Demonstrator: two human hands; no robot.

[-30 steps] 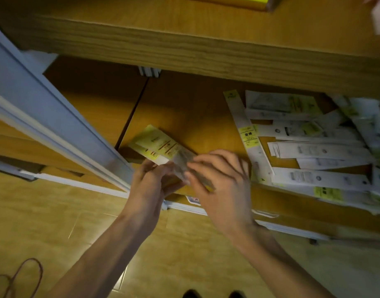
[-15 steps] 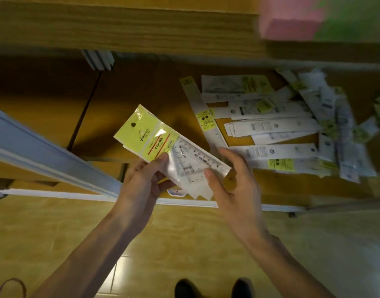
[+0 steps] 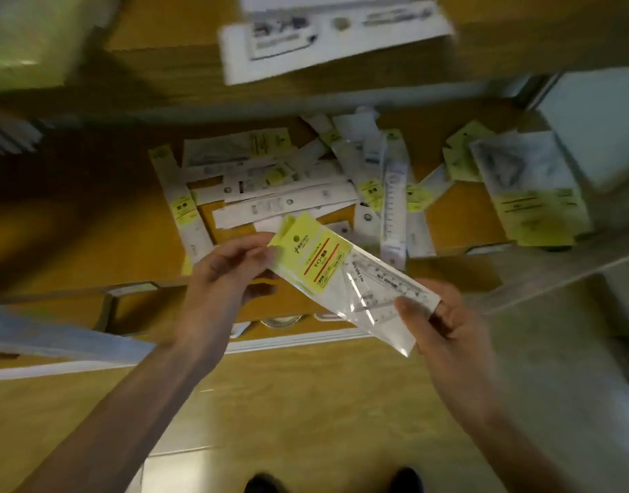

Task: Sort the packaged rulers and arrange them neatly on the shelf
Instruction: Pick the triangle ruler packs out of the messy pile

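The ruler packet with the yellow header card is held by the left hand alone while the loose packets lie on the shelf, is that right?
Not quite: the head view shows both hands holding the ruler packet, left hand at the yellow end and right hand at the clear end. The loose packets do lie on the shelf.

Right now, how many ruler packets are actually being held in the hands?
1 for sure: a yellow-headed packet, left hand pinching its header, right hand its clear end. A second may hide behind it.

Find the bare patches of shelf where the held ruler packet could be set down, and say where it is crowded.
Bare wood lies on the shelf left of the long ruler strip, and a small gap before the triangle packets. The ruler pile between is crowded.
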